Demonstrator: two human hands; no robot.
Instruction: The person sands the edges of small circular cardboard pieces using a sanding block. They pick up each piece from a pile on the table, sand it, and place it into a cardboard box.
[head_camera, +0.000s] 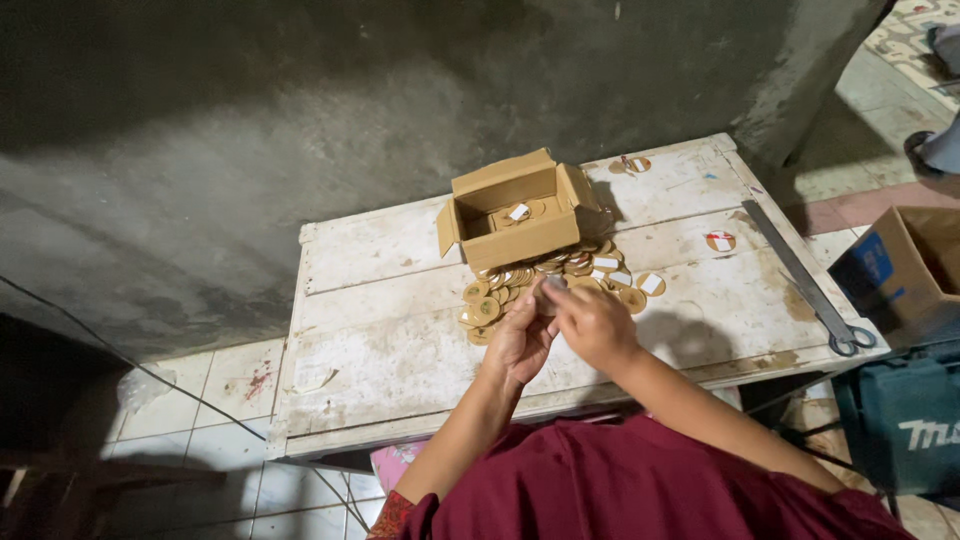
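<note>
Both hands meet just in front of the heap of round tan discs, left hand and right hand pinched together on 1 disc, while few discs lie in the open cardboard box behind the heap on the worktop, most remaining outside.

— What sort of place is this?
— A rough home workshop: a worn, paint-flaked white table against a bare concrete wall, tiled floor below.
— Anything else?
— Long metal shears, a teal tool case, cardboard boxes, piles of round wooden discs.
</note>
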